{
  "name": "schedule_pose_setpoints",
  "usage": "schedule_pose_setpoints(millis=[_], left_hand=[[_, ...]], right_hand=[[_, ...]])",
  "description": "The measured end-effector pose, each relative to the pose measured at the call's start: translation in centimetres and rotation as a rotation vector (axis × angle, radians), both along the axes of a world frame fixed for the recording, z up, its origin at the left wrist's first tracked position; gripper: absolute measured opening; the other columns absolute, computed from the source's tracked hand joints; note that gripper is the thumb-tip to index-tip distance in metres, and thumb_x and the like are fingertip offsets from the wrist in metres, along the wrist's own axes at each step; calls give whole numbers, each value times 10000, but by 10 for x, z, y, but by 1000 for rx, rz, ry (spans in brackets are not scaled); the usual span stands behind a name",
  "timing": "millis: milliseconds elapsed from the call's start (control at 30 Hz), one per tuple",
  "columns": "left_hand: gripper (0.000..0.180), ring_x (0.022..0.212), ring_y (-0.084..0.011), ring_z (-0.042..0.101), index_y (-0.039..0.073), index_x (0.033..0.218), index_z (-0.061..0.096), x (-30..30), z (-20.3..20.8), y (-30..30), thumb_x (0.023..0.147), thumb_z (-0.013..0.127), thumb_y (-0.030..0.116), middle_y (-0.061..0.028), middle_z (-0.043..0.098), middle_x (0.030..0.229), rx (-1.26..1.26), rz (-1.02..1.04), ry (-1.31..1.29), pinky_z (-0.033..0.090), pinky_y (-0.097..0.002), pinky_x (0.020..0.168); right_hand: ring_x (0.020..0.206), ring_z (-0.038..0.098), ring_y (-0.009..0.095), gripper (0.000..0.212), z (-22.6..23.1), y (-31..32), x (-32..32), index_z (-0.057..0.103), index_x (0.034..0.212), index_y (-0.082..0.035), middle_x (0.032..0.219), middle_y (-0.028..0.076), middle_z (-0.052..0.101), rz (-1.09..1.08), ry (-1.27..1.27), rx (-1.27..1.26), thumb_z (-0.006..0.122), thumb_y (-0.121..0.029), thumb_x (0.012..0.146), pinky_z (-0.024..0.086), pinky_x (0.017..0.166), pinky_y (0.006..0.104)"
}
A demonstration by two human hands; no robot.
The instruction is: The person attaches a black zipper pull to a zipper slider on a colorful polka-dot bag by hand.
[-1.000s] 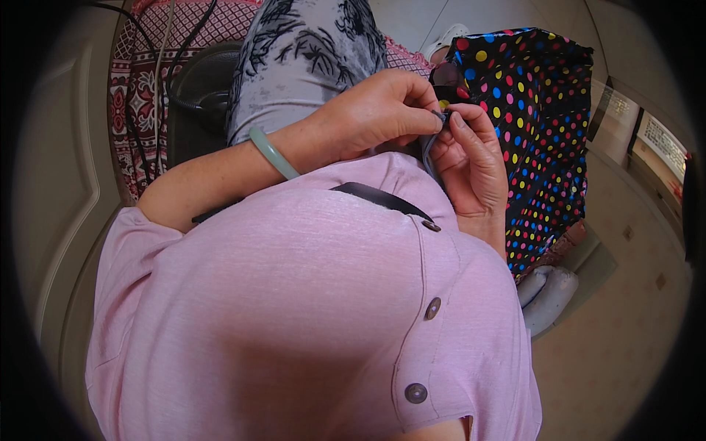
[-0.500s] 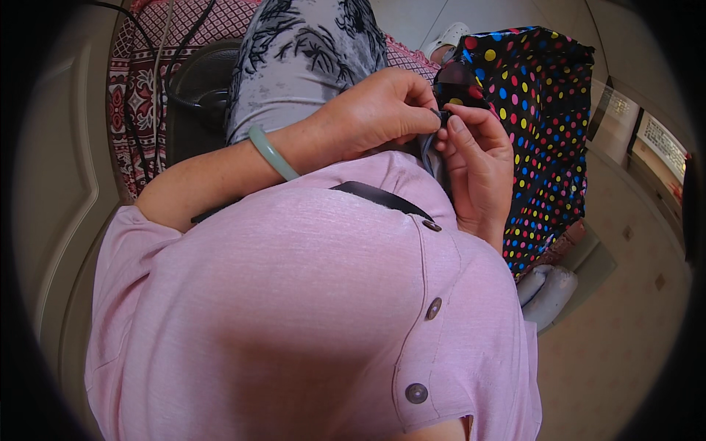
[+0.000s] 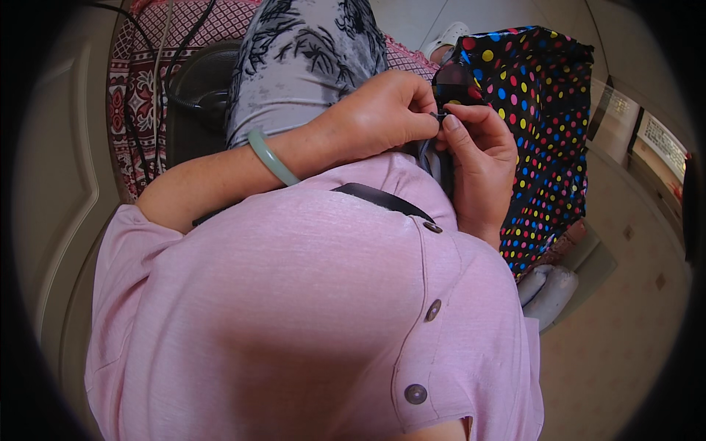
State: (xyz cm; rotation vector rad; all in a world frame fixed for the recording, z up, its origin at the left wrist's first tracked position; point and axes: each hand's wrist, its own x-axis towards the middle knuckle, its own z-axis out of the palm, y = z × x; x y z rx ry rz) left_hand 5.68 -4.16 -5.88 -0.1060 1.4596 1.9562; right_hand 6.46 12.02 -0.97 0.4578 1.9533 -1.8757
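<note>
My left hand (image 3: 382,110), with a pale green bangle (image 3: 272,158) on its wrist, is closed in a pinch above my lap. Facing it, the thumb and fingers of my right hand (image 3: 482,158) pinch too. Between the fingertips of both hands is a small dark piece (image 3: 441,115), mostly covered, so I cannot make out its kind. Grey and dark strips (image 3: 426,153) hang just below the fingers; whether they join the small piece is hidden. Right behind the hands shows a dark glossy, see-through shape (image 3: 454,81).
A black bag with coloured polka dots (image 3: 548,140) stands close to my right hand. Patterned grey trousers (image 3: 305,66) cover my leg. Black cables (image 3: 140,88) run over a red patterned cloth (image 3: 121,128) at the left, beside a panelled door (image 3: 70,184). A white clog (image 3: 448,37) is on the floor.
Both hands stay together at nearly the same place. The fingertips have shifted slightly, and less of the small dark piece shows between them.
</note>
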Motion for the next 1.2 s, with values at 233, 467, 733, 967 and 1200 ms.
schedule_pose_setpoints(millis=[233, 467, 733, 967, 1200], left_hand=[[103, 557, -39, 458, 14, 793, 571, 1, 0, 0, 823, 627, 95, 20, 532, 673, 68, 31, -104, 356, -185, 481], [112, 559, -69, 539, -3, 872, 568, 2, 2, -5, 854, 622, 94, -35, 584, 703, 161, 37, -248, 413, -179, 485], [115, 574, -98, 594, -28, 939, 552, 0, 5, -9, 885, 585, 67, -83, 619, 714, 330, 84, -404, 488, -191, 520], [118, 570, -98, 597, -20, 914, 556, 3, 5, -7, 887, 586, 91, -63, 607, 704, 218, 48, -280, 474, -194, 503], [127, 585, -91, 597, -15, 908, 566, 5, 7, -7, 899, 581, 111, -52, 605, 727, 80, 15, -141, 460, -192, 504]], right_hand=[[706, 593, 73, 121, -8, 2, 1, 645, 958, 16, 811, 31, 646, -54, -39, -137, 671, -6, 842, 475, 648, 199], [715, 592, 71, 127, -5, 3, 0, 644, 973, 18, 837, 37, 652, 19, -37, -57, 664, 5, 847, 465, 651, 193], [687, 593, 78, 115, -8, 3, 1, 631, 957, 17, 816, 39, 648, -58, -95, -144, 664, -20, 854, 470, 633, 198], [689, 576, 55, 101, -2, 3, 3, 635, 940, 16, 809, 18, 639, 77, 12, 56, 669, -9, 848, 451, 634, 184], [707, 583, 60, 94, -6, 4, 6, 633, 946, 18, 822, 27, 639, 72, 37, 4, 654, 0, 857, 461, 642, 185]])
